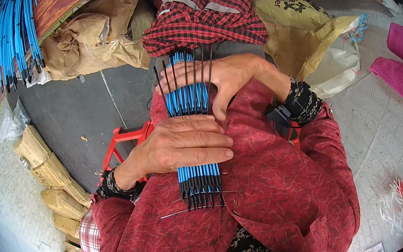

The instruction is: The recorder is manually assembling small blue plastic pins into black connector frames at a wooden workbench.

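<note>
A flat row of thin blue rods (198, 171) with black ends lies lengthwise over my lap and front. Several black thin rods stick out past its far end. Two thin metal wires (179, 213) cross the near black ends. My left hand (189, 146) is closed over the middle of the row, fingers side by side and reaching past its right edge; its thumb is hidden. Farther up, my right hand (220, 77) curves over the row from the right, its fingertips at the left edge and its thumb pointing toward me.
Red-and-black checked cloth (202, 20) lies beyond the rods. Blue rod bundles (16, 36) hang off the wooden table (59, 9) at the far left. Brown sacks (96, 35) lie below it. A red stool frame (121, 142) shows beside me; pink cloth (401, 82) lies right.
</note>
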A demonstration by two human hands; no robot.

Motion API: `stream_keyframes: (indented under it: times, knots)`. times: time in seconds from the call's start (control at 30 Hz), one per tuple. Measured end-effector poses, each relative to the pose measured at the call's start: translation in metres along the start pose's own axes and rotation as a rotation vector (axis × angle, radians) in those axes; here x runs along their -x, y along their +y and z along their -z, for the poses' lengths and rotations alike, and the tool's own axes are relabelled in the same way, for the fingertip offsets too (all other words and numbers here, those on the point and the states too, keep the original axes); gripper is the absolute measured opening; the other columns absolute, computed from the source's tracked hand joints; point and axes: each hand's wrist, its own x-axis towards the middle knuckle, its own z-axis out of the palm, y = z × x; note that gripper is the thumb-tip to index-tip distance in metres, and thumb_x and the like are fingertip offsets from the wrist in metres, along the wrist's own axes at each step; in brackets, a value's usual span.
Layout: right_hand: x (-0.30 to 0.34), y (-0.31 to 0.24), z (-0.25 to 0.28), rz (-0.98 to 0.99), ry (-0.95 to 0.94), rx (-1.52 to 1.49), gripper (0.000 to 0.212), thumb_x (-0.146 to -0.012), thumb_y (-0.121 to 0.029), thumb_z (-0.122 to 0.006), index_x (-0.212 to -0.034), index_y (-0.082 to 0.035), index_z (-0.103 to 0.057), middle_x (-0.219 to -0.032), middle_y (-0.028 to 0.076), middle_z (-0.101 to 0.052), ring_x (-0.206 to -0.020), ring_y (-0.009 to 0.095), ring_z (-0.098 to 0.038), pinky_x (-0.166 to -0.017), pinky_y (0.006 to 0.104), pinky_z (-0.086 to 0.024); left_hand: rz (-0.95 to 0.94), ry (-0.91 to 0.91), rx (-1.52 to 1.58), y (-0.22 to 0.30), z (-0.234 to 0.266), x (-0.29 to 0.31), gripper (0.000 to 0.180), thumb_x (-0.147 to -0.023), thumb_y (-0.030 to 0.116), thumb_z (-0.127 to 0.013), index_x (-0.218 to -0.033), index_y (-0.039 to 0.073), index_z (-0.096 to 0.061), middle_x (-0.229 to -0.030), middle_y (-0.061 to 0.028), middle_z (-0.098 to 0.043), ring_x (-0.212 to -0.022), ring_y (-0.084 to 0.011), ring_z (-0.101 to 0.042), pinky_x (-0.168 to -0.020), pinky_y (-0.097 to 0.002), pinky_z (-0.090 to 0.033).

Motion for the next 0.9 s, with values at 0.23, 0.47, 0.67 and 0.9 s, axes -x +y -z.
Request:
stream_keyframes:
  times: [0.23, 0.47, 0.67, 0.9]
  knots:
    - [-0.005, -0.004, -0.009, -0.185, 0.107, -0.487, 0.077, -0.093, -0.047, -0.071, -0.149, -0.001, -0.044, -0.148, 0.014, -0.051, -0.143, 0.029, -0.041, -0.118, 0.0416, -0.032, -0.002, 0.002, -0.002, -0.001, -0.002, 0.001, 0.024, -0.087, 0.013, -0.069, -0.109, 0.009, -0.077, -0.109, -0.0103, -0.075, -0.103, -0.0281, -0.072, -0.097, -0.0439, -0.056]
    - [-0.019, -0.019, -0.014, -0.277, 0.330, -0.918, 0.070, -0.098, -0.037, -0.067, -0.145, 0.009, -0.043, -0.134, 0.019, -0.062, -0.124, 0.022, -0.058, -0.108, 0.0359, -0.044, -0.013, -0.008, 0.027, -0.002, 0.000, -0.002, 0.024, -0.087, 0.013, -0.069, -0.109, 0.008, -0.077, -0.110, -0.0100, -0.075, -0.104, -0.0279, -0.071, -0.097, -0.0441, -0.056]
    - [-0.027, -0.029, -0.011, -0.398, 0.420, -0.931, 0.052, -0.098, -0.035, -0.066, -0.131, 0.005, -0.057, -0.113, 0.014, -0.071, -0.106, 0.019, -0.065, -0.097, 0.0339, -0.049, -0.050, -0.007, 0.008, -0.005, 0.000, -0.002, 0.028, -0.087, 0.014, -0.068, -0.113, 0.007, -0.075, -0.113, -0.0105, -0.074, -0.106, -0.0287, -0.070, -0.097, -0.0438, -0.056]
    - [-0.030, -0.032, -0.014, -0.451, 0.454, -0.908, 0.039, -0.097, -0.033, -0.067, -0.114, 0.003, -0.067, -0.100, 0.011, -0.073, -0.099, 0.017, -0.067, -0.094, 0.0333, -0.049, -0.049, -0.017, -0.055, -0.002, -0.001, -0.002, 0.031, -0.085, 0.013, -0.068, -0.115, 0.006, -0.074, -0.116, -0.0103, -0.072, -0.109, -0.0278, -0.069, -0.099, -0.0431, -0.056]
